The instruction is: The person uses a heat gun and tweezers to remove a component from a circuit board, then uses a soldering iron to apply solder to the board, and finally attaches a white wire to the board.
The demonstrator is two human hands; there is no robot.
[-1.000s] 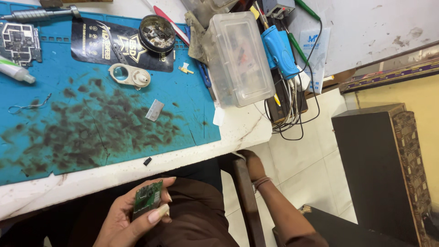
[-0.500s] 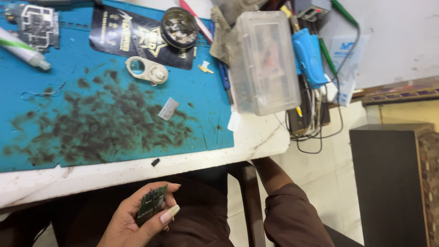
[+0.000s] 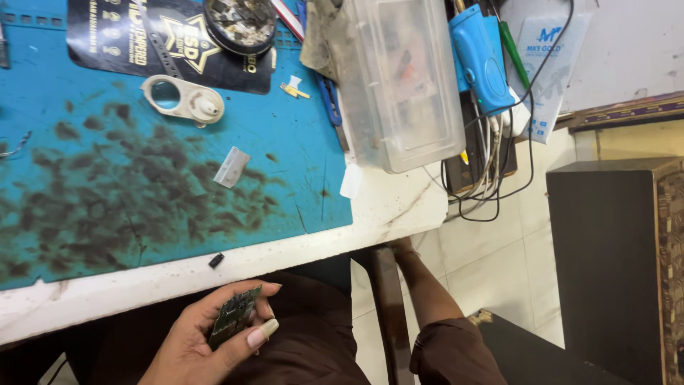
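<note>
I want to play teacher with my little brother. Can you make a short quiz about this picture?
1. True or false: the left hand holds a small green circuit board.
2. What lies on the white table edge just past the blue mat?
A. a small black piece
B. a red apple
C. a pair of scissors
3. Where does the right hand reach?

Key
1. True.
2. A: the small black piece.
3. Down under the table beside the chair's dark post; only the right arm shows, so its grip cannot be seen.
</note>
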